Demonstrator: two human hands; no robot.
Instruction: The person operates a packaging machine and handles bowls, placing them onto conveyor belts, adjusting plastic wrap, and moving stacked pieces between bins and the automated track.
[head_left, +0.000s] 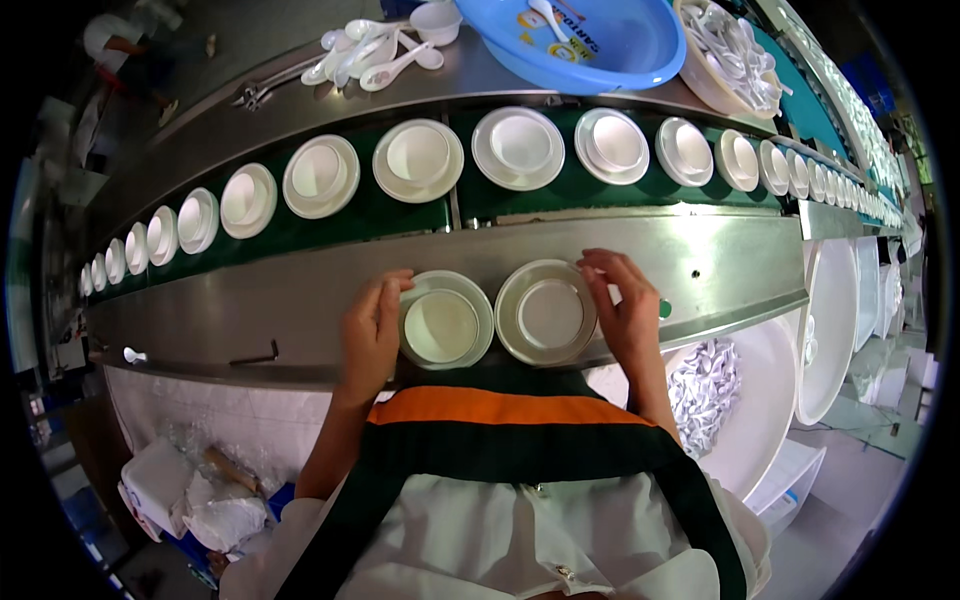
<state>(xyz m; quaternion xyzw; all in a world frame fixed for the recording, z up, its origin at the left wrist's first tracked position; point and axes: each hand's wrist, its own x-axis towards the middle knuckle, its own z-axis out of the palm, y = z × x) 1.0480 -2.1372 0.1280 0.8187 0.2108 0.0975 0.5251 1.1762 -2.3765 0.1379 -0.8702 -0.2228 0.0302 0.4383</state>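
Note:
Two white dishes stand side by side on the steel ledge in front of me. The left dish (441, 328) has a deep round middle, partly in shadow, and a wide rim. My left hand (373, 326) grips its upper left rim, with thumb and fingers close together. The right dish (550, 313) has a flat-looking round middle inside a wide rim. At its upper right rim, my right hand (619, 300) holds the edge between thumb and fingertips. Whether each dish is one piece or a bowl on a saucer, I cannot tell.
Beyond the ledge (300, 289), a green conveyor belt (480, 201) carries a row of white bowls on saucers (418, 160). Behind it are a blue basin (615, 79), loose spoons (367, 52) and a spoon-filled tub (735, 64). A hex key (259, 356) lies left. A large tub (765, 390) holds wrapped spoons.

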